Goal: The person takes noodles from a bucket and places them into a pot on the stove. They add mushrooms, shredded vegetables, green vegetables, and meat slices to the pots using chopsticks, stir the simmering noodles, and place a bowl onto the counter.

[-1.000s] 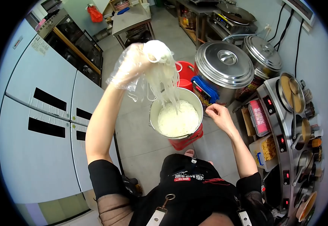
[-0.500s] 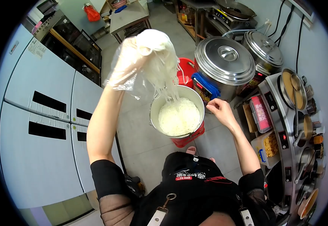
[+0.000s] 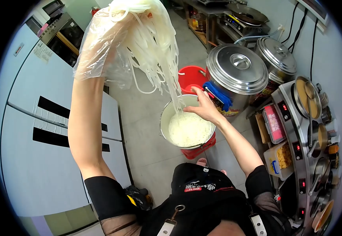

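My left hand [image 3: 110, 39], in a clear plastic glove, is raised high and closed round a large bunch of white noodles [image 3: 151, 43]. Long strands hang from it down into a pale metal bucket [image 3: 164, 124]. More white noodles [image 3: 190, 131] fill the lower part of that bucket. My right hand [image 3: 205, 107] is bare and reaches over the bucket's right rim, thumb and fingers apart, close beside the hanging strands. Whether it touches them I cannot tell.
Under the bucket is a red stand [image 3: 199, 152]; behind it, a red bucket [image 3: 186, 76]. Large lidded steel pots [image 3: 237, 70] stand to the right, one with a blue cloth [image 3: 218, 94]. A counter with pans [image 3: 302, 118] lines the right wall, white cabinets [image 3: 41, 165] the left.
My left hand has risen and moved left, stretching the noodle strands further out of the bucket. My right hand has come from beside the rim to over the bucket, its fingers spreading.
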Demonstrator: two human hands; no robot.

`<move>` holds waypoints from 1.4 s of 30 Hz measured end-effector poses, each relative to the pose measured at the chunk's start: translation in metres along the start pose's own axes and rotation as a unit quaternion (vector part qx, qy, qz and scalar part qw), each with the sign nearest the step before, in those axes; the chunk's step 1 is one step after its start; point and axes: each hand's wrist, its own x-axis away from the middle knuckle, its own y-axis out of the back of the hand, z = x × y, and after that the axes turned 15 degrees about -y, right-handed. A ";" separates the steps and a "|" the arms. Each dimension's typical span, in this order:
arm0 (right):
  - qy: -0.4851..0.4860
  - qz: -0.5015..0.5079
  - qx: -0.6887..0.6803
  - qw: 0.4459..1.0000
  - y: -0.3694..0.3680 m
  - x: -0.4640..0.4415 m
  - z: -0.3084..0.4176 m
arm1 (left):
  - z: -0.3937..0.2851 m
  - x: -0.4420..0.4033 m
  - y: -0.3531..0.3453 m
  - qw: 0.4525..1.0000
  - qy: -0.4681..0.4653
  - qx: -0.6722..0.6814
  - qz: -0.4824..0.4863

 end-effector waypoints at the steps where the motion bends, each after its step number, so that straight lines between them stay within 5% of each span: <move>1: 0.000 0.002 0.000 1.000 -0.003 -0.001 0.002 | 0.004 -0.001 0.002 0.999 0.026 -0.008 -0.015; 20: -0.014 0.046 -0.019 0.999 -0.007 -0.001 -0.027 | 0.019 0.040 -0.028 0.995 0.100 0.019 0.007; 27: 0.124 -0.055 -0.089 0.987 -0.080 -0.024 -0.024 | 0.011 0.030 -0.035 0.991 0.101 0.083 -0.010; 29: -0.009 0.103 -0.151 0.983 -0.080 -0.026 -0.020 | 0.012 0.029 -0.033 0.990 0.096 0.098 -0.014; 30: -0.008 0.102 -0.152 0.983 -0.077 -0.022 -0.018 | 0.016 0.030 -0.030 0.991 0.096 0.097 -0.013; 32: -0.068 -0.014 0.047 0.996 -0.058 -0.006 -0.019 | 0.028 0.033 -0.023 0.992 0.110 0.054 0.005; 36: -0.050 0.014 0.239 0.970 0.001 -0.006 -0.019 | 0.057 0.051 -0.022 0.986 0.138 0.086 0.031; 38: -0.016 0.010 0.263 0.965 0.020 -0.011 -0.016 | 0.054 0.056 -0.031 0.984 0.154 -0.030 0.082; 42: 0.005 0.032 0.229 0.973 0.063 0.004 0.048 | 0.059 0.073 -0.055 0.981 0.146 0.036 0.122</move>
